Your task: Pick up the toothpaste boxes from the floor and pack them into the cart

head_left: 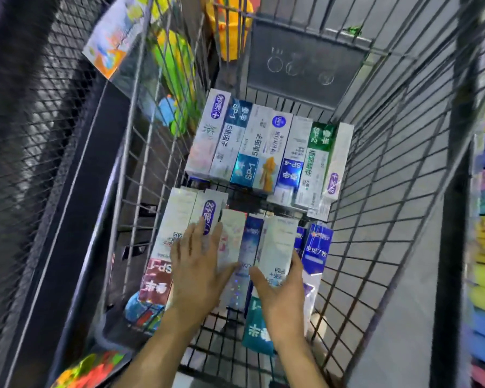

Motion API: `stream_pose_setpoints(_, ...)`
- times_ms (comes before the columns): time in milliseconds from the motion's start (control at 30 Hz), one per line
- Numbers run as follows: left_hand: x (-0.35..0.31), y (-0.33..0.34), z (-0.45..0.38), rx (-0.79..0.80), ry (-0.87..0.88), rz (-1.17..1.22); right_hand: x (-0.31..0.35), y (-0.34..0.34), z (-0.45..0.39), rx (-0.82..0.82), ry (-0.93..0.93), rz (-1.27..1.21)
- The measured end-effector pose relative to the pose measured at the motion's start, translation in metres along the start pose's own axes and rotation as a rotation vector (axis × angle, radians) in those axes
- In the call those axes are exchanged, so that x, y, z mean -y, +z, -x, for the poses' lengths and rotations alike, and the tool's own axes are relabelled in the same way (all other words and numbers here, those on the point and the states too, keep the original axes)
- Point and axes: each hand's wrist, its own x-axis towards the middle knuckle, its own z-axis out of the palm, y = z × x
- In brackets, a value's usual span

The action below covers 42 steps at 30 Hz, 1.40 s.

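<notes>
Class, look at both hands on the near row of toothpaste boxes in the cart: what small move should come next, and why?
Probably lower the white box flat into the near row. The right hand holds it by its near end, and it sits raised above the neighbouring boxes, while the left hand lies flat on the boxes beside it. The far row already lies neat and side by side in the cart.

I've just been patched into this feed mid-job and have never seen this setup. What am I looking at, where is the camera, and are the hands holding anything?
There is no machine: a person works bare-handed, and the single camera sits on their head, looking down into a grey wire shopping cart. Toothpaste boxes lie in two rows on its floor, a far row and a near row. The left hand rests flat on the near boxes, fingers straight. The right hand grips a tall white toothpaste box, seemingly slotting it into the near row.
</notes>
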Motion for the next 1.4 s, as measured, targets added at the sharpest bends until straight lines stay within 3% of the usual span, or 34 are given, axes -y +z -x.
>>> stream_pose_setpoints(367, 0.03, 0.013, -0.003, 0.041, 0.074, -0.112, -0.005, 0.04, -0.008, -0.006, 0.089, 0.547)
stream_pose_setpoints(567, 0.029, 0.001, -0.004, 0.116, 0.074, -0.155, 0.01, 0.039, -0.014, 0.095, 0.089, 0.592)
stream_pose_setpoints(667, 0.022, -0.024, 0.0, 0.191, 0.063, -0.165, 0.029, 0.023, -0.007, 0.112, -0.003, 0.736)
stream_pose_setpoints(767, 0.01, -0.065, 0.012, 0.193, 0.048, -0.202, 0.058, 0.001, 0.006, 0.185, -0.188, 0.9)
stream_pose_setpoints(1000, -0.006, -0.147, 0.09, 0.002, -0.058, -0.1, 0.133, -0.048, 0.053, 0.444, -0.775, 1.152)
stream_pose_setpoints(1167, -0.013, -0.166, 0.211, -0.165, -0.482, -0.007, 0.156, -0.069, 0.103, 0.68, -1.258, 1.263)
stream_pose_setpoints(1400, -0.062, -0.154, 0.431, -0.342, -0.962, 0.062, 0.14, -0.056, 0.224, 1.126, -1.782, 1.17)
